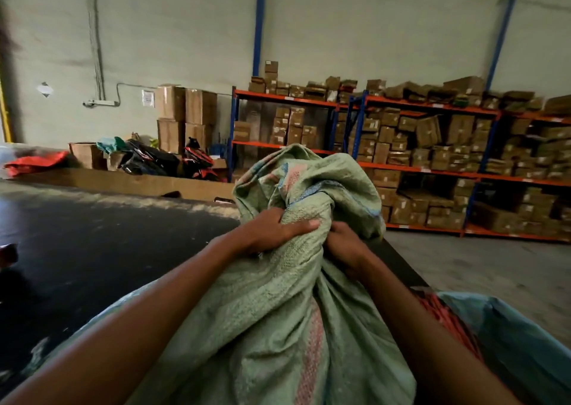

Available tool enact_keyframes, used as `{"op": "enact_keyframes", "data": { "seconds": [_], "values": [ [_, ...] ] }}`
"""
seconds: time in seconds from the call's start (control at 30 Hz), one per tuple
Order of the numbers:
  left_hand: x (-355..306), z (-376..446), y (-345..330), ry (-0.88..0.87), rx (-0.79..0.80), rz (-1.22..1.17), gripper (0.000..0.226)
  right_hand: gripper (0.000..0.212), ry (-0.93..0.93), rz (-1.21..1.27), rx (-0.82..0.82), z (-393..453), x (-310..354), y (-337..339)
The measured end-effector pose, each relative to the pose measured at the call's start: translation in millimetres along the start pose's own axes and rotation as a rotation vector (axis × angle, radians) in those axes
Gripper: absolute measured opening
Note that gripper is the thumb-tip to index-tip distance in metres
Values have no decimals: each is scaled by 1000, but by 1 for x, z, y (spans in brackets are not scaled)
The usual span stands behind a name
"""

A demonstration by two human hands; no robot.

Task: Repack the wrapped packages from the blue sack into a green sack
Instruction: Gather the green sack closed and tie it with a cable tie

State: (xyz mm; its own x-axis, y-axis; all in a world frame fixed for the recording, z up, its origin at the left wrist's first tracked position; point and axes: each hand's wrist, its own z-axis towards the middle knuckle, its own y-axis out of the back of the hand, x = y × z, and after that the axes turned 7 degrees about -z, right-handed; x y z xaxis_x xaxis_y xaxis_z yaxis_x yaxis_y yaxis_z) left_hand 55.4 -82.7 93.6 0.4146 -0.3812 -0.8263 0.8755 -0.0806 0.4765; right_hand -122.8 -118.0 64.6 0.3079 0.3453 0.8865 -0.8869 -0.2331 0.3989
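A woven green sack [262, 321] with a pink stripe stands right in front of me, its mouth bunched together at the top. My left hand [272, 228] grips the gathered neck from the left. My right hand [346, 247] grips the same neck from the right, close beside the left. The loose top of the sack flops up above both hands. At the lower right lies the blue sack [513, 342], with red wrapped material [445, 318] showing at its edge. What the green sack contains is hidden.
A dark table surface [92, 250] stretches to the left. Behind it are cardboard boxes [185, 117] and black-and-red bags [160, 160]. Orange-and-blue shelving [432, 169] full of cartons lines the right wall, with grey floor [494, 271] before it.
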Motion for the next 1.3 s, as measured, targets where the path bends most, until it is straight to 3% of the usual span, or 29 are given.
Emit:
{"op": "enact_keyframes", "data": {
  "seconds": [0.13, 0.23, 0.33, 0.53, 0.63, 0.77, 0.87, 1.0, 1.13, 1.3],
  "values": [
    [-4, 9, 15, -98, -99, 344, 58, 30, -114, 273, -2, -6, -5, -1],
    [-5, 11, 20, -140, -129, 536, 69, 38, -155, 432, 45, -11, -8, -1],
    [1, 3, 22, -111, -103, 501, 76, 56, -82, 279, 49, -14, -12, -7],
    [9, -24, 42, -81, -102, 363, 26, 53, -46, 153, -105, -17, -15, -5],
    [9, -38, 56, -87, -121, 458, 16, 43, -40, 61, -134, -18, -19, -5],
    [1, -52, 66, -73, -194, 497, 17, 62, -36, -89, -157, -17, -25, -2],
    [-3, -57, 51, -16, -267, 266, 21, 56, 51, -171, -169, -18, -26, -2],
    [-6, -49, -3, -23, -276, -136, 15, 65, 124, -371, -132, -30, -18, 2],
    [9, -33, -57, -32, -278, -192, 17, 51, 180, -611, -32, -63, -3, 29],
    [21, -25, -79, -18, -280, -243, 15, 21, 217, -899, 187, -101, 45, 60]
  ]
}}
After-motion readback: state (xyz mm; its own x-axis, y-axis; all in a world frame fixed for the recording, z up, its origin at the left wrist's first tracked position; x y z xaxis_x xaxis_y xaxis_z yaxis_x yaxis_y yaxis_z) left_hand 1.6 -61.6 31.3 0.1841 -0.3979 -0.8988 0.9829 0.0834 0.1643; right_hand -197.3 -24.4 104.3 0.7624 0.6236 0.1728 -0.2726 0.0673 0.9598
